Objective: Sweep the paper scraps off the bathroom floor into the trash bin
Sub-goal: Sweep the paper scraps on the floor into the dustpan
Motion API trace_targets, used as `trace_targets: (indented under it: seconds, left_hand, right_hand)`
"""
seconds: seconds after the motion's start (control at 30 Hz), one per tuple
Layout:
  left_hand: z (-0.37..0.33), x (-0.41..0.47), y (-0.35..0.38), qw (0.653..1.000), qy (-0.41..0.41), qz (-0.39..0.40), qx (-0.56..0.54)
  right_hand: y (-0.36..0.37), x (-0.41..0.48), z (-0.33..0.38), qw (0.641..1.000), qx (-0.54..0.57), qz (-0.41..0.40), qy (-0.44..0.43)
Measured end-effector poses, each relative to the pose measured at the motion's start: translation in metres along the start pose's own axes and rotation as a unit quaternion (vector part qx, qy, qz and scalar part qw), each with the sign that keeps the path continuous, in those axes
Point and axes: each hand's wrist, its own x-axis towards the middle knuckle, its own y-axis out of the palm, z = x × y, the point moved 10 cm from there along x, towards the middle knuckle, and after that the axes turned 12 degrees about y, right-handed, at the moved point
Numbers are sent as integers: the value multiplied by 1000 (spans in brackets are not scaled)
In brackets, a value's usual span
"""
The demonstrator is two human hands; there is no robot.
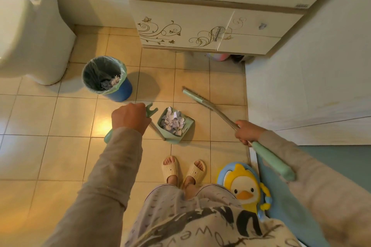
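The left hand [129, 117] is closed around the top of the dustpan handle [149, 111], and the green dustpan [176, 125] sits on the tiled floor [60, 118] heaped with paper scraps [173, 123]. The right hand [246, 132] is wrapped around the broom [202, 102] shaft, the broom head resting on the tiles just beside the pan. The blue trash bin [106, 78] (lined with a clear bag, some scraps already inside) stands near the toilet [26, 46], apart from the dustpan.
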Motion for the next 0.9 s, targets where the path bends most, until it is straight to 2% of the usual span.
trace_targets:
  seconds: [0.17,0.33,0.43,0.53,0.63,0.73,0.9]
  left_hand:
    - [2,1,2,1000,4,-5,-3]
    - [2,6,1,1000,9,-12,-9]
    - [2,7,-1,1000,15,-14,-15]
    - [5,5,2,999,22,-2,-23]
    - [15,-2,10,998,8,36,-42]
    - [30,-11,27,990,-31,107,-87]
    - [34,-34,63,931,-109,229,-262]
  right_hand:
    - [35,11,30,996,-71,-44,33]
    - [86,0,20,994,-105,-5,22]
    - [100,-15,0,997,-68,28,17]
    - [95,-25,-18,997,24,77,13]
    - [76,-29,-33,992,92,79,28]
    - [60,-32,-32,990,123,63,31]
    - [33,-22,5,995,93,29,0]
